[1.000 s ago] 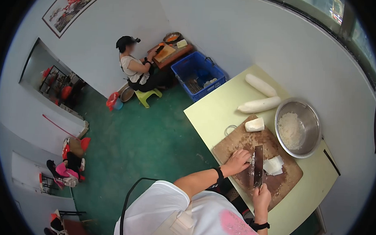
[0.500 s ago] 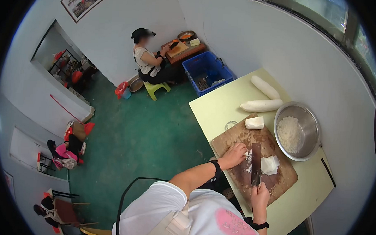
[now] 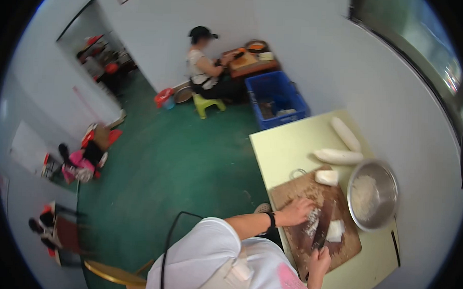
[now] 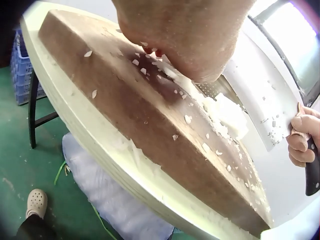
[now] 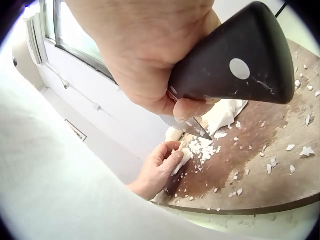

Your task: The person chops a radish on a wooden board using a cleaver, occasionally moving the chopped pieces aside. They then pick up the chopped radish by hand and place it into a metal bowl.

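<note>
My right hand [image 3: 319, 262] grips the black handle [image 5: 235, 60] of a cleaver [image 3: 324, 224]. Its broad blade, flecked with white bits in the left wrist view, slants over the cutting board [image 3: 291, 190]. On the blade's left is my left hand [image 3: 298, 212], fingers bent, pinching a white radish strip [image 5: 182, 162] between thumb and fingertips in the right wrist view. Finely diced radish [image 5: 202, 150] lies between that hand and the blade. Thin radish slices [image 3: 335, 231] are stacked right of the cleaver. A thick cut radish chunk [image 3: 326, 177] sits at the board's far end.
A steel bowl [image 3: 390, 193] with chopped white radish stands right of the board. Two whole peeled radishes [image 3: 338, 157] lie beyond it on the pale table [image 3: 277, 146]. A blue crate [image 3: 258, 97] is on the floor past the table. Another person [image 3: 206, 67] sits cutting at a low table.
The cleaver has gone from nearly straight to slanted, its far end leaning right. More diced radish shows between blade and left hand. The head view has swung, shifting the room's contents.
</note>
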A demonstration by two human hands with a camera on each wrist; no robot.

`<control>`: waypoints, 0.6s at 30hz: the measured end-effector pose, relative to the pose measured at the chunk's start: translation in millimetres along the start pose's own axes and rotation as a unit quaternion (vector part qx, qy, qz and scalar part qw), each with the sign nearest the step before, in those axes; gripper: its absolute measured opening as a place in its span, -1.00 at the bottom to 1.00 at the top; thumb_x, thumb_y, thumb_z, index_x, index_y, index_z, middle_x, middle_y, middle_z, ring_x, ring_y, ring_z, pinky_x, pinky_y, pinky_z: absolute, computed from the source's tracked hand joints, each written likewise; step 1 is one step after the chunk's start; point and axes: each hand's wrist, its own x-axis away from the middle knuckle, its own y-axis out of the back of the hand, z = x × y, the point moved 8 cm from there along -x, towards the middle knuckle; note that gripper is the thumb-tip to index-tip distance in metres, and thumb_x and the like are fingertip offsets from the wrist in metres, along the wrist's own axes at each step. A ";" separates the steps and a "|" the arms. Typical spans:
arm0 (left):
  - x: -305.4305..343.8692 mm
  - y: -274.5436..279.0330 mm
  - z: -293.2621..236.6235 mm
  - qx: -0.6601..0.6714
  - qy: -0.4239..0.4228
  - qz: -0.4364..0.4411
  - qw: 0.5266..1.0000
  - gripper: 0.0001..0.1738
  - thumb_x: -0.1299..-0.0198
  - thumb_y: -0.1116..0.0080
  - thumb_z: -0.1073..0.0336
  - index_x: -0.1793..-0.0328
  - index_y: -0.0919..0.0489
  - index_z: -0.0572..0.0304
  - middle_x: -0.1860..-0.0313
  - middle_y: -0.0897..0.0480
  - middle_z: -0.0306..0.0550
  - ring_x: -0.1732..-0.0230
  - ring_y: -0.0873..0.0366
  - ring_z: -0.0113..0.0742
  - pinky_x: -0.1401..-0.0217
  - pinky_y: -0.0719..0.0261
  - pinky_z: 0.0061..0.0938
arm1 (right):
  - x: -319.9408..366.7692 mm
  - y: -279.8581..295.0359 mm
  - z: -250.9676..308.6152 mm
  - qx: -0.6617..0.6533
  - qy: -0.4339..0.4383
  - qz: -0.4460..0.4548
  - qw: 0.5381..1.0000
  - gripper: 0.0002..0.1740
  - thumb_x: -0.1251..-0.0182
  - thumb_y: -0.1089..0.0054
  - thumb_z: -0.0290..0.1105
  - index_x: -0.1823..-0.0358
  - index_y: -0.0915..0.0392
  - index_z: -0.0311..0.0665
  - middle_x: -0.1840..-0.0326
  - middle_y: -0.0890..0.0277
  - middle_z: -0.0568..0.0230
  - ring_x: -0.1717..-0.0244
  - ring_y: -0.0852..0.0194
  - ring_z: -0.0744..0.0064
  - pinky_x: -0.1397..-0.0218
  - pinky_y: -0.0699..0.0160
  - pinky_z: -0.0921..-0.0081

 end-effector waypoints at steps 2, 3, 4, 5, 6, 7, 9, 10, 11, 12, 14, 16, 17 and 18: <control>-0.9 7.4 -8.0 -0.013 -0.025 0.005 1.000 -0.41 0.01 -0.27 0.25 -0.17 -0.43 0.34 -0.22 -0.38 0.12 -0.26 -0.29 0.06 -0.29 -0.31 -0.12 | -6.9 -2.3 -8.6 -0.027 -0.031 0.005 0.999 -0.84 -0.17 -0.11 -0.47 0.45 -0.36 -0.39 0.68 -0.37 -0.03 0.65 -0.39 -0.02 0.49 -0.35 0.15; -2.1 13.8 -14.0 -0.018 -0.045 -0.002 0.999 -0.48 0.03 -0.26 0.25 -0.08 -0.48 0.32 -0.17 -0.41 0.08 -0.24 -0.31 0.03 -0.25 -0.33 -0.13 | -12.6 -7.0 -3.9 -0.028 -0.019 0.020 0.999 -0.84 -0.17 -0.11 -0.47 0.45 -0.36 -0.39 0.68 -0.37 -0.03 0.65 -0.39 -0.02 0.49 -0.35 0.15; -2.6 13.2 -6.8 -0.022 -0.034 -0.004 0.999 -0.48 0.03 -0.26 0.25 -0.08 -0.48 0.32 -0.17 -0.41 0.08 -0.24 -0.31 0.03 -0.25 -0.33 -0.13 | -15.3 -7.3 -1.3 -0.064 -0.017 0.011 0.998 -0.84 -0.17 -0.11 -0.47 0.47 -0.35 -0.39 0.69 -0.34 0.00 0.67 -0.34 0.03 0.51 -0.33 0.17; -2.3 4.0 -2.9 -0.030 -0.038 0.016 0.999 -0.53 0.06 -0.26 0.26 -0.01 -0.51 0.31 -0.11 -0.44 0.05 -0.21 -0.33 0.01 -0.23 -0.34 -0.14 | -15.0 -5.8 -2.7 -0.100 -0.021 -0.002 0.995 -0.83 -0.17 -0.10 -0.48 0.48 -0.33 -0.40 0.71 -0.30 0.02 0.69 -0.28 0.07 0.53 -0.31 0.19; -1.5 -9.2 -1.9 -0.034 -0.045 0.038 0.998 -0.58 0.09 -0.27 0.28 0.06 -0.53 0.29 -0.05 -0.48 0.02 -0.18 -0.35 0.00 -0.21 -0.35 -0.14 | -19.3 -6.1 -1.8 -0.096 -0.027 0.002 0.995 -0.83 -0.17 -0.10 -0.48 0.48 -0.33 -0.40 0.71 -0.30 0.02 0.69 -0.28 0.07 0.53 -0.31 0.19; -2.9 -16.7 4.7 -0.059 -0.028 0.047 0.997 -0.65 0.14 -0.26 0.31 0.17 -0.55 0.27 0.05 -0.52 0.01 -0.11 -0.41 -0.02 -0.18 -0.38 -0.17 | -24.9 -6.7 4.3 -0.081 -0.017 0.014 0.996 -0.82 -0.18 -0.10 -0.48 0.49 -0.33 -0.40 0.70 -0.29 0.01 0.69 -0.28 0.07 0.54 -0.29 0.18; -7.5 -8.1 6.8 -0.010 -0.009 0.056 0.998 -0.57 0.18 -0.27 0.32 0.10 -0.56 0.32 0.09 -0.56 0.08 -0.03 -0.48 0.02 -0.14 -0.44 -0.19 | -26.5 -3.7 9.6 -0.021 0.021 0.012 0.999 -0.79 -0.20 -0.10 -0.45 0.50 -0.32 -0.40 0.67 -0.28 -0.05 0.68 -0.27 0.06 0.55 -0.27 0.16; -10.6 11.5 -4.1 0.017 -0.009 0.004 1.000 -0.48 0.21 -0.31 0.32 0.03 -0.56 0.36 0.13 -0.58 0.13 0.04 -0.51 0.06 -0.09 -0.48 -0.16 | -27.4 1.6 25.0 -0.001 0.006 0.026 1.000 -0.79 -0.21 -0.12 -0.40 0.48 -0.35 -0.38 0.64 -0.31 -0.10 0.65 -0.29 -0.02 0.53 -0.29 0.14; -8.5 8.6 1.9 0.051 0.021 -0.008 0.998 -0.42 0.23 -0.35 0.32 -0.03 -0.56 0.36 0.11 -0.58 0.15 0.05 -0.51 0.11 -0.07 -0.49 -0.14 | -29.2 4.9 34.6 0.012 -0.018 0.029 0.999 -0.80 -0.21 -0.13 -0.36 0.44 -0.38 -0.34 0.60 -0.38 -0.11 0.58 -0.37 -0.13 0.49 -0.33 0.10; -7.9 6.2 7.8 0.073 0.043 -0.004 0.996 -0.44 0.19 -0.33 0.33 -0.04 -0.54 0.33 0.04 -0.56 0.17 0.01 -0.49 0.13 -0.10 -0.48 -0.15 | -28.8 8.3 39.5 0.030 -0.017 0.019 0.999 -0.82 -0.22 -0.13 -0.33 0.40 -0.42 -0.30 0.56 -0.43 -0.11 0.50 -0.43 -0.20 0.45 -0.38 0.07; -6.3 1.1 13.5 0.070 0.022 -0.029 0.997 -0.48 0.16 -0.31 0.37 -0.03 -0.51 0.31 -0.01 -0.54 0.16 -0.05 -0.48 0.14 -0.15 -0.46 -0.14 | -27.9 14.8 38.3 0.055 -0.019 0.005 0.998 -0.84 -0.20 -0.15 -0.33 0.31 -0.47 -0.26 0.51 -0.49 -0.10 0.43 -0.51 -0.19 0.41 -0.42 0.02; -5.9 12.0 3.3 0.056 -0.003 -0.035 0.998 -0.54 0.10 -0.28 0.36 0.01 -0.50 0.32 0.01 -0.54 0.13 -0.07 -0.46 0.12 -0.19 -0.43 -0.14 | -17.4 18.9 36.7 0.041 -0.008 -0.008 0.999 -0.85 -0.21 -0.15 -0.34 0.27 -0.46 -0.25 0.50 -0.52 -0.06 0.45 -0.53 -0.15 0.41 -0.45 0.06; -6.6 10.2 2.5 0.066 -0.011 -0.025 0.997 -0.54 0.10 -0.28 0.36 0.01 -0.50 0.32 0.01 -0.54 0.13 -0.07 -0.46 0.12 -0.19 -0.43 -0.14 | -15.4 17.5 33.2 0.032 -0.021 -0.006 0.999 -0.85 -0.21 -0.15 -0.35 0.28 -0.46 -0.25 0.51 -0.52 -0.05 0.45 -0.53 -0.14 0.41 -0.45 0.06; -7.3 12.6 2.0 0.068 -0.012 -0.036 0.997 -0.59 0.09 -0.28 0.38 0.05 -0.51 0.31 0.02 -0.53 0.11 -0.04 -0.46 0.11 -0.17 -0.43 -0.15 | -13.0 17.4 29.2 0.019 -0.030 -0.002 0.999 -0.85 -0.21 -0.15 -0.35 0.28 -0.46 -0.26 0.51 -0.53 -0.05 0.46 -0.53 -0.14 0.41 -0.46 0.06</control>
